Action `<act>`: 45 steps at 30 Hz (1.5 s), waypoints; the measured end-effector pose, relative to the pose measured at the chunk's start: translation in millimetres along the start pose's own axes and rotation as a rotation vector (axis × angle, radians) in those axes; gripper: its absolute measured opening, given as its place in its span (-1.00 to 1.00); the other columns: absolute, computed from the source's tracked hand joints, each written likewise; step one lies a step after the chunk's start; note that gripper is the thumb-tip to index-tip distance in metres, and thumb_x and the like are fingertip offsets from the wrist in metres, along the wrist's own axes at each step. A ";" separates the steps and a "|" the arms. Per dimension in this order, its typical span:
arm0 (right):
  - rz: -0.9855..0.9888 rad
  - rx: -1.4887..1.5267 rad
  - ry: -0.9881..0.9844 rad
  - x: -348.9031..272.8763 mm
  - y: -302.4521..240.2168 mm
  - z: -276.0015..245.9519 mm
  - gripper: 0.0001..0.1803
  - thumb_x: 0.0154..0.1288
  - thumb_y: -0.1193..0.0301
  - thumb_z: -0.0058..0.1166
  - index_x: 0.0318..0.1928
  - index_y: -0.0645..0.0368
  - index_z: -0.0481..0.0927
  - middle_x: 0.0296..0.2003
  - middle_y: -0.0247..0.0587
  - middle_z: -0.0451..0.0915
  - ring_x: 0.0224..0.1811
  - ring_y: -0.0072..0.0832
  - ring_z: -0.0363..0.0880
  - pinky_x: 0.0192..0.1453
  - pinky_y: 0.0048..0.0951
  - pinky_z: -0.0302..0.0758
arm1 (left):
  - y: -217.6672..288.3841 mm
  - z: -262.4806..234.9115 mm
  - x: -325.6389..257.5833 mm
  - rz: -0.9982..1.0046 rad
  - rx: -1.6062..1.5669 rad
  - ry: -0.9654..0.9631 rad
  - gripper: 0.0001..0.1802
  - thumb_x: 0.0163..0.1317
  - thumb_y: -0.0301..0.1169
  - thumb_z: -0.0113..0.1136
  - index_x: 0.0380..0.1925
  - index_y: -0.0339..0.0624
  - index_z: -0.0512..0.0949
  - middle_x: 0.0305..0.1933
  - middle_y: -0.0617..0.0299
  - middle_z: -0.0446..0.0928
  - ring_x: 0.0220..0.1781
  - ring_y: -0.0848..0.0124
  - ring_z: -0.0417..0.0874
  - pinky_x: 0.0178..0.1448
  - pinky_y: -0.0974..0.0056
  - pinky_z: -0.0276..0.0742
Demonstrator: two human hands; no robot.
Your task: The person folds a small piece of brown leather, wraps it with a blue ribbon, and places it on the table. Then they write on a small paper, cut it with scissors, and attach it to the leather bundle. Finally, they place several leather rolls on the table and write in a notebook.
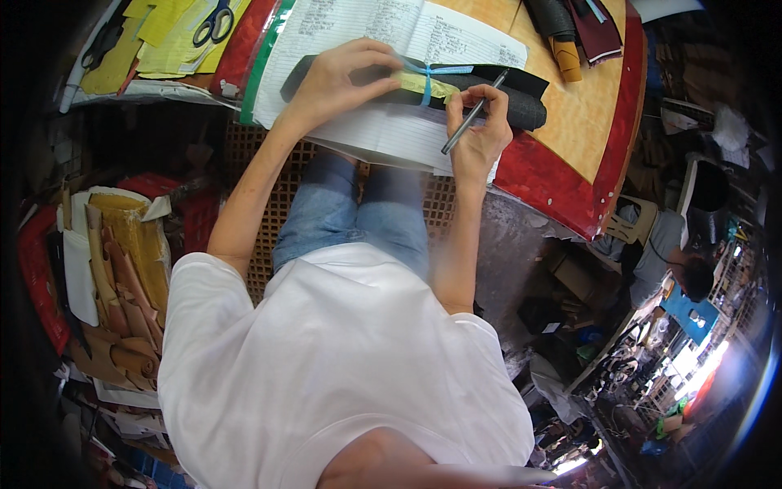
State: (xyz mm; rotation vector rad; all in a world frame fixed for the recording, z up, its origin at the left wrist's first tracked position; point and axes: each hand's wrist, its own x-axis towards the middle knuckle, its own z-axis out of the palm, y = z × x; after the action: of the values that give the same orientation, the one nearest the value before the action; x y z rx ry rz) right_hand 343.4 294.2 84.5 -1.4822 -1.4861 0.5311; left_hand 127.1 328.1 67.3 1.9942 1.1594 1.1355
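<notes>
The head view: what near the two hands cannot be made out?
In the head view:
Dark roll: partly hidden by the left hand and right hand.
Notebook: middle covered by the roll, top cut off by the upper edge.
Handwriting: too small to read surely.

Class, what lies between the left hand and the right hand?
In the head view, part of a dark roll, with a yellow slip and a blue tie, lies between the left hand and right hand.

We cannot read the small handwriting (456,37) in the notebook (423,49), cut off by the upper edge. The left hand (338,77) hides part of the dark roll (525,111) from us, and clutter (643,375) at far right blurs beyond our telling.
</notes>
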 end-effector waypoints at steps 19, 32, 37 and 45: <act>-0.068 0.298 0.376 -25.0 39.6 -21.8 -0.81 0.51 0.40 -0.11 -0.07 0.28 0.46 -0.14 -0.02 0.63 -0.16 -0.41 0.61 -0.02 -0.39 0.55 | 14.4 -39.1 15.8 0.100 0.467 -0.116 0.00 -0.18 -0.40 0.53 0.39 0.06 0.34 0.06 0.18 0.64 0.10 0.27 0.64 0.27 0.17 0.43; 0.078 0.011 0.207 -26.6 44.2 -21.8 -0.50 0.54 0.26 -0.21 0.30 0.36 0.40 -0.19 0.06 0.68 -0.23 -0.32 0.67 -0.09 -0.34 0.58 | -99.0 -24.0 146.4 0.250 0.684 -0.079 -0.28 0.01 -0.47 0.36 0.26 -0.18 0.41 0.33 0.12 0.42 0.42 0.19 0.33 0.49 -0.02 0.11; 0.061 -0.069 0.165 -23.2 47.7 -27.7 -0.49 0.54 0.24 -0.19 0.30 0.34 0.42 -0.18 0.07 0.68 -0.23 -0.30 0.68 -0.09 -0.33 0.58 | -120.8 -10.1 138.9 0.173 0.723 0.004 -0.18 0.11 -0.40 0.30 0.41 -0.17 0.23 0.38 -0.04 0.35 0.50 0.14 0.22 0.59 0.01 -0.04; 0.105 -0.017 0.158 -20.6 50.6 -30.6 -0.49 0.53 0.25 -0.17 0.30 0.36 0.40 -0.19 0.07 0.68 -0.21 -0.33 0.68 -0.09 -0.34 0.58 | -6.9 26.1 15.3 0.259 0.409 -0.064 -0.64 0.21 -0.33 0.30 0.03 -0.03 0.64 0.09 0.28 0.63 0.27 0.35 0.52 0.43 0.08 0.23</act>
State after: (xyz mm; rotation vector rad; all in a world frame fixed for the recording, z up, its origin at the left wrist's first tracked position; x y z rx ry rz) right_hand 392.1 274.4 50.5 -1.5852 -1.2985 0.4535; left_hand 151.2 343.5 55.3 2.5340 1.1984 1.0041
